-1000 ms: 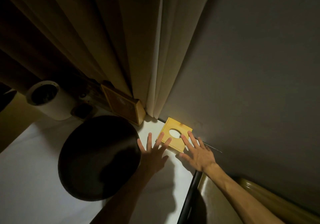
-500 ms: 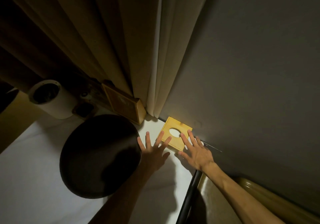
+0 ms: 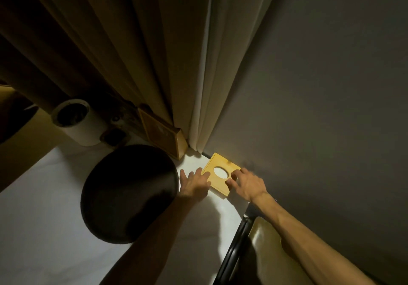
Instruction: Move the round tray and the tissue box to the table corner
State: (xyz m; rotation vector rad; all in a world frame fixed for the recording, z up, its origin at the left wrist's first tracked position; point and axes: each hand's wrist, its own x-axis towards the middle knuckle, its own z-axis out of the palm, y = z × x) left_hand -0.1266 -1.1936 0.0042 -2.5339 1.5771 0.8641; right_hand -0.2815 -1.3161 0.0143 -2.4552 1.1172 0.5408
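Observation:
A yellow wooden tissue box (image 3: 217, 180) with an oval hole in its top sits in the far right corner of the white table (image 3: 44, 229), against the grey wall. My left hand (image 3: 194, 184) rests at the box's left edge with fingertips touching it. My right hand (image 3: 247, 184) lies on the box's right side, fingers curled over its top. A dark round tray (image 3: 129, 193) lies flat on the table just left of my left hand; my left forearm covers its near right rim.
Curtains (image 3: 154, 64) hang behind the table. A framed wooden box (image 3: 163, 135) leans below them, beside a white cylinder (image 3: 77, 121) and a small dark object (image 3: 113, 137). A black table edge (image 3: 231, 253) and a padded chair back (image 3: 265, 256) lie at the right.
Both hands have moved forward onto the tissue box and their fingers have curled in from a spread pose. The box and the tray stay about where they were.

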